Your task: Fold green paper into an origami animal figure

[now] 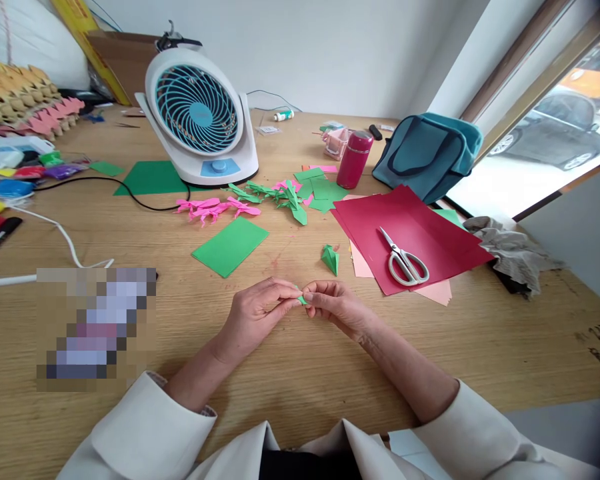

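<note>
A small folded piece of green paper (301, 299) is pinched between my two hands, just above the table; fingers cover most of it. My left hand (261, 307) grips its left side with thumb and fingertips. On its right side my right hand (336, 305) does the same, fingers closed. Just beyond my right hand lies a folded green paper shape (331, 259). A flat green paper rectangle (231, 246) rests beyond my left hand. Farther back, several folded green paper figures (293, 202) lie beside pink ones (215, 210).
White-handled scissors (405, 264) lie on red paper sheets (380, 220) at right. Behind stand a red flask (355, 160), a teal bag (425, 157) and a white fan (200, 120). A blurred-out object (100, 327) and a white cable (67, 243) are at left.
</note>
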{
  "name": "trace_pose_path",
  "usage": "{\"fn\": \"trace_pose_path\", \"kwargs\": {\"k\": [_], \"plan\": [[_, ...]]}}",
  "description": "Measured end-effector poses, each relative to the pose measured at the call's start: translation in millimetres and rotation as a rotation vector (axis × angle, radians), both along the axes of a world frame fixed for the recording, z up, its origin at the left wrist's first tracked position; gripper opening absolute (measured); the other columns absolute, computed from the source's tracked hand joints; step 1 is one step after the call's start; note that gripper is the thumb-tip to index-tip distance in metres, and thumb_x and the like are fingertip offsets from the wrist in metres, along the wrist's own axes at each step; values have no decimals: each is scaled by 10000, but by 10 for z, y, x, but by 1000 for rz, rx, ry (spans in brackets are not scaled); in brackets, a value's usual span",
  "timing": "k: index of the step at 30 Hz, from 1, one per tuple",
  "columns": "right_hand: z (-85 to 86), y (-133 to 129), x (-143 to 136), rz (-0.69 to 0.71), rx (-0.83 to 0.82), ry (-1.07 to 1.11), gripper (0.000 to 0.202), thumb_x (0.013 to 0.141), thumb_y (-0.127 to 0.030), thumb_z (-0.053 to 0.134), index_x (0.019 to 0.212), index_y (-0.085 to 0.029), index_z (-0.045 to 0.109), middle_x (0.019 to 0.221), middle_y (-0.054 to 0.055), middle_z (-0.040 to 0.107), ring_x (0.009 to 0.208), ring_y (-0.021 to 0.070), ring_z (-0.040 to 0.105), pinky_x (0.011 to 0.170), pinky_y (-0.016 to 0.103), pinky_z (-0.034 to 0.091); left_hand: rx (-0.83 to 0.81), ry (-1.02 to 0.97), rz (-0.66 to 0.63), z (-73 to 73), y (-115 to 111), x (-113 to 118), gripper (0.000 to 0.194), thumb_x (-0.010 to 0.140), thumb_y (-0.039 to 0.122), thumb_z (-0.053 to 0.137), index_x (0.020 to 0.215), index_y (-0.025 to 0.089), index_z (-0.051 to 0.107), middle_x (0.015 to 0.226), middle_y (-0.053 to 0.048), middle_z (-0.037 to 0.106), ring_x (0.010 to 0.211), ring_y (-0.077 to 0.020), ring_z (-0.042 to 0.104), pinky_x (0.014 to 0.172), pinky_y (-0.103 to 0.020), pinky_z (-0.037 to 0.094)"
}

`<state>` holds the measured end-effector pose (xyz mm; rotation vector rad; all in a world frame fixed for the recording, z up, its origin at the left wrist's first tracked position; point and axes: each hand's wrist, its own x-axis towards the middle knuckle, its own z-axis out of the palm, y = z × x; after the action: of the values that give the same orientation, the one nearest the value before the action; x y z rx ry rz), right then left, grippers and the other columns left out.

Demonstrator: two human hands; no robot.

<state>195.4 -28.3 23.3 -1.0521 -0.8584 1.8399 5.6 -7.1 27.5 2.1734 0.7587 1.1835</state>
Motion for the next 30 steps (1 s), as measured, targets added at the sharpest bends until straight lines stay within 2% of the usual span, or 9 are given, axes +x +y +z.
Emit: {"fn": "trace_pose_path", "kwargs": {"k": [6,13,18,30], "plan": [[2,14,35,27,31,-30,388,564,-464,909,700,-164,704,626,-34,642,542,63,533,564,193,406,60,59,-20,3,-5,-12,101,911,172,642,950,209,727,921,-42,744,847,-138,704,779,-235,555],[-26,4,62,67,-100,65,364,586,-407,910,734,-151,696,642,-21,662,511,51,532,535,185,409,48,80,-34,22,-14,-6,116,924,187,618,959,213,726,923,-44,743,848,-145,704,780,-242,556],[-30,8,72,66,-112,56,360,590,-406,908,726,-152,692,635,-21,661,501,50,523,534,187,418,32,58,-50,0,4,-15,127,917,171,628,979,214,731,926,-45,745,852,-144,702,781,-242,553],[-39,50,121,145,176,-204,417,677,-546,818,739,-153,694,680,9,673,581,92,547,593,231,434,-13,65,-50,-7,11,-10,89,894,170,664,919,203,742,875,-29,751,788,-135,706,730,-222,540]]}}
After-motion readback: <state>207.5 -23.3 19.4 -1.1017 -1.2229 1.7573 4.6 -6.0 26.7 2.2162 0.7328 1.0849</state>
